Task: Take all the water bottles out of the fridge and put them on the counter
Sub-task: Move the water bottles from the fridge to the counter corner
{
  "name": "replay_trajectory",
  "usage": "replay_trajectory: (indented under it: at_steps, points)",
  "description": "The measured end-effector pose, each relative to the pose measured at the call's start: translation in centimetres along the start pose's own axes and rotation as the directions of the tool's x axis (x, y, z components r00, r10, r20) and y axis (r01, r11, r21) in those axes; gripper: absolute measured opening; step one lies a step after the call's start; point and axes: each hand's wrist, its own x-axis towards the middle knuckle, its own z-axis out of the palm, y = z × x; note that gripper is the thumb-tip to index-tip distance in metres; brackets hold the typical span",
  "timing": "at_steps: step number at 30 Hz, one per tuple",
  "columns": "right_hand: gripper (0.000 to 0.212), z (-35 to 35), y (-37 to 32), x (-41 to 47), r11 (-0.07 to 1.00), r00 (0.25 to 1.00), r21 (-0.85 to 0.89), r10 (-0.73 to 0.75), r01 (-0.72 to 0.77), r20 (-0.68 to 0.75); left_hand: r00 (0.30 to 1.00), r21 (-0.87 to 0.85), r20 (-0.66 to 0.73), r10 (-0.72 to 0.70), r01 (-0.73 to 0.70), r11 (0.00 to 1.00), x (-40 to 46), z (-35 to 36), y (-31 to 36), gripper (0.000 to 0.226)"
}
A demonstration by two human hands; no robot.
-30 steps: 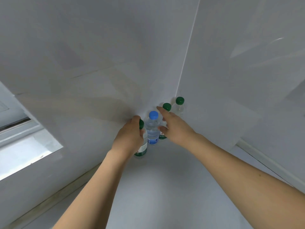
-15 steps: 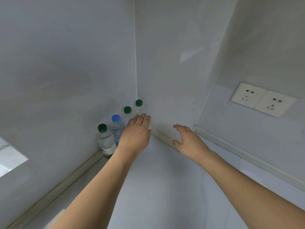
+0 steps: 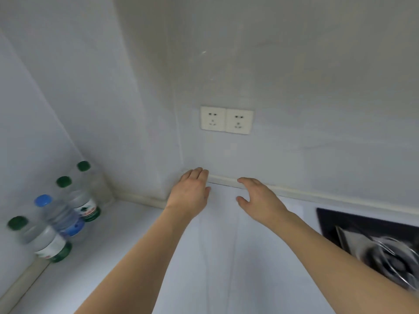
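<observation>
Four water bottles (image 3: 59, 214) stand upright in a row along the wall in the far left corner of the counter (image 3: 140, 257). Our left hand (image 3: 189, 192) and right hand (image 3: 260, 200) hover empty near the backsplash, well apart from the bottles, fingers straight and loosely spread. The fridge is out of view, so we cannot tell what remains inside. The row is tightly packed; we judge another bottle squeezed in carelessly could topple its neighbours.

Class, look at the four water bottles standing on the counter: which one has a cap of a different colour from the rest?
The blue-capped bottle, second from the near end of the row. The other three have dark green caps; it also carries a blue label.
</observation>
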Motion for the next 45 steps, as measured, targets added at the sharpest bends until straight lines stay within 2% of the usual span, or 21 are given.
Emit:
replay_trajectory:
  at_steps: [6, 12, 17, 23, 29, 32, 35, 40, 45]
  points:
    - [0.052, -5.5, 9.9, -6.8, 0.989, 0.985, 0.044, 0.146, -0.142, -0.095, 0.983, 0.000, 0.054, 0.175, -0.175, 0.985, 1.7, 1.7, 12.8, 0.050]
    - [0.052, -11.1, 19.3, -16.3, 0.954, 0.935, 0.113, 0.296, -0.279, -0.195, 0.929, 0.012, 0.061, 0.366, -0.367, 0.930, 1.0, 3.0, 27.4, 0.048]
    - [0.053, -15.7, 27.8, -27.1, 0.906, 0.862, 0.164, 0.422, -0.390, -0.282, 0.840, -0.019, 0.063, 0.538, -0.538, 0.843, -2.9, 4.4, 41.8, 0.048]
    - [0.052, -20.3, 35.7, -39.6, 0.856, 0.764, 0.168, 0.512, -0.488, -0.393, 0.729, -0.057, 0.048, 0.683, -0.681, 0.730, -8.6, 5.9, 56.4, 0.047]
    - [0.051, -23.8, 41.5, -52.7, 0.770, 0.630, 0.194, 0.617, -0.608, -0.472, 0.590, -0.088, 0.023, 0.807, -0.803, 0.589, -14.6, 6.5, 70.1, 0.045]
    - [0.050, -25.6, 43.6, -59.9, 0.688, 0.518, 0.232, 0.689, -0.687, -0.507, 0.483, -0.112, -0.013, 0.876, -0.871, 0.478, -18.6, 6.5, 77.4, 0.044]
    - [0.050, -27.0, 45.0, -64.7, 0.632, 0.433, 0.256, 0.721, -0.732, -0.541, 0.396, -0.136, -0.020, 0.918, -0.911, 0.389, -21.5, 6.3, 82.6, 0.047]
    - [0.050, -28.3, 47.3, -73.7, 0.495, 0.245, 0.336, 0.784, -0.802, -0.570, 0.222, -0.172, -0.057, 0.973, -0.962, 0.210, -27.0, 6.4, 91.4, 0.044]
    - [0.053, -28.5, 49.2, -79.6, 0.395, 0.127, 0.383, 0.815, -0.835, -0.566, 0.110, -0.208, -0.063, 0.992, -0.974, 0.095, -30.8, 7.6, 97.3, 0.043]
